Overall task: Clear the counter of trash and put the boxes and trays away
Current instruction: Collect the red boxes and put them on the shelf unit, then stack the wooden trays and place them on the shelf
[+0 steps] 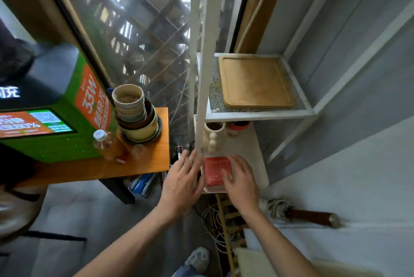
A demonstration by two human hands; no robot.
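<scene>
Wires (pixel 215 220) lie in a tangle on the floor under the white shelf rack (pixel 259 116), and a folded umbrella (pixel 309 215) lies by the wall to the right. Both hands reach up to the rack's lower shelf (pixel 257 158). The left hand (pixel 181 183) is flat and open, holding nothing; its fingers rest against the rack's white front post (pixel 205 88), which stands between the two hands. The right hand (pixel 243 179) is spread open too, pressing flat on a red box (pixel 215 171), not wrapped around it. The red box lies flat at the front left corner of the lower shelf, its long side running from the front edge toward the back. Behind it stand a cream vase (pixel 214 136) and a small red pot (pixel 237 126). Left of the rack, a wooden side table (pixel 143 164) holds a bottle (pixel 107 144) and a stack of bowls (pixel 136 115). Higher up, a wooden tray (pixel 255 83) lies flat on the mesh shelf (pixel 215 95).
</scene>
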